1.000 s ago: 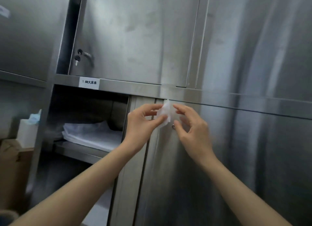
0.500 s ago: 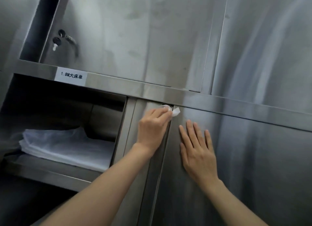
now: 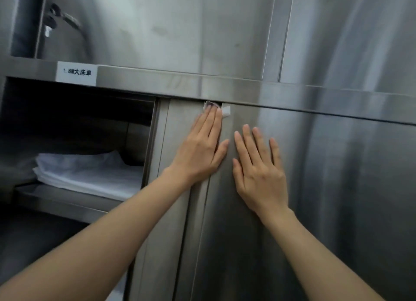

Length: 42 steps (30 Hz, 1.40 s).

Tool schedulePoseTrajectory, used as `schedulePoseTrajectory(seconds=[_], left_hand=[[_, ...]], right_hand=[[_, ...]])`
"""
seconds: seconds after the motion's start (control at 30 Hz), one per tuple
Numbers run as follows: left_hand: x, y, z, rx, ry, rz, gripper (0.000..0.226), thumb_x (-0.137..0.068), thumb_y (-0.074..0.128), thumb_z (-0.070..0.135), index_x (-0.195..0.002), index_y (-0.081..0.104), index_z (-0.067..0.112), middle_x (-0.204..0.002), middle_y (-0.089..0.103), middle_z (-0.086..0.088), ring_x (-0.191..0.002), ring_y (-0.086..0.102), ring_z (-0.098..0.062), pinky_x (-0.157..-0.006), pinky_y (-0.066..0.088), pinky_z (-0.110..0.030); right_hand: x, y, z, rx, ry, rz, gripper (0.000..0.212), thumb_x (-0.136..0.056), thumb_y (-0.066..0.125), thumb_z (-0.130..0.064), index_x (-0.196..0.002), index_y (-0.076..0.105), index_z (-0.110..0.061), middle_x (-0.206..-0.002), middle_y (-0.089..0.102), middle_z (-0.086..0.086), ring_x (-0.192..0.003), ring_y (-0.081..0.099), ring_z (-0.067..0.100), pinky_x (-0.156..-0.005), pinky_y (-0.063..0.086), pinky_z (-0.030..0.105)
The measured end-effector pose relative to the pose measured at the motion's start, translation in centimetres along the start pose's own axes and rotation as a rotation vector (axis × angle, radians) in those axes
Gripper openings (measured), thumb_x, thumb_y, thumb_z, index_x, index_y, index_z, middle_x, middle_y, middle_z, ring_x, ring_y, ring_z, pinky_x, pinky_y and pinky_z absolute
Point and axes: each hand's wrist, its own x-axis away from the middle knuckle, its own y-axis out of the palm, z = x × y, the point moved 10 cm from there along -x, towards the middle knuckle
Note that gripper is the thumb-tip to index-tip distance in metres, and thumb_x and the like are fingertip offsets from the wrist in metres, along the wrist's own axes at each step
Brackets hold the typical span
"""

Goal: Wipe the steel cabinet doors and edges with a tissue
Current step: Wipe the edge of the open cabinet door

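Observation:
My left hand point(image 3: 200, 146) lies flat on the steel cabinet, fingers pointing up, pressing a small white tissue point(image 3: 226, 111) against the top of the vertical door edge point(image 3: 215, 188), just under the horizontal steel rail point(image 3: 247, 89). Only a corner of the tissue shows beyond my fingertips. My right hand point(image 3: 258, 168) rests flat with fingers spread on the lower right steel door point(image 3: 337, 199), holding nothing. Above the rail are the upper steel doors point(image 3: 168, 30).
An open compartment point(image 3: 78, 132) at the left holds folded white sheets point(image 3: 90, 174) on a steel shelf. A white label point(image 3: 76, 73) sits on the rail above it. A lock with a key point(image 3: 48, 28) hangs on the upper left door.
A second ago both hands held the tissue in front of the cabinet. Since then my left hand pressed it flat at the door's top edge, and my right hand came to rest on the door.

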Motion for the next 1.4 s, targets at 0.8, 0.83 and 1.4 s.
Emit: schedulePoseTrajectory(seconds=[0.8,0.83,1.4], left_hand=[[1.3,0.6,0.1,-0.018,0.020,-0.023,0.072,-0.101,0.036,0.037,-0.151,0.015,-0.011,-0.160,0.011,-0.030,-0.151,0.008,-0.037,-0.125,0.006,-0.040],[3.0,0.6,0.6,0.006,0.020,-0.004,0.072,-0.101,0.037,0.036,-0.151,0.016,-0.011,-0.160,0.012,-0.029,-0.151,0.008,-0.037,-0.125,0.010,-0.043],[10.7,1.8,2.5,0.037,0.014,-0.134,0.075,-0.100,0.042,0.036,-0.152,0.013,-0.009,-0.162,0.004,-0.026,-0.152,0.003,-0.034,-0.125,0.009,-0.042]], right_hand=[[0.1,0.0,0.1,-0.007,0.001,0.005,0.055,-0.104,0.033,-0.032,-0.154,0.032,-0.010,-0.161,0.027,0.011,-0.150,0.024,0.026,-0.119,0.025,0.053],[0.1,0.0,0.0,-0.009,-0.005,0.004,0.055,-0.103,0.034,-0.032,-0.154,0.033,-0.010,-0.161,0.027,0.011,-0.150,0.024,0.026,-0.119,0.025,0.053],[0.2,0.2,-0.1,0.009,-0.012,0.036,0.055,-0.103,0.037,-0.031,-0.154,0.032,-0.009,-0.161,0.027,0.011,-0.150,0.022,0.026,-0.121,0.021,0.052]])
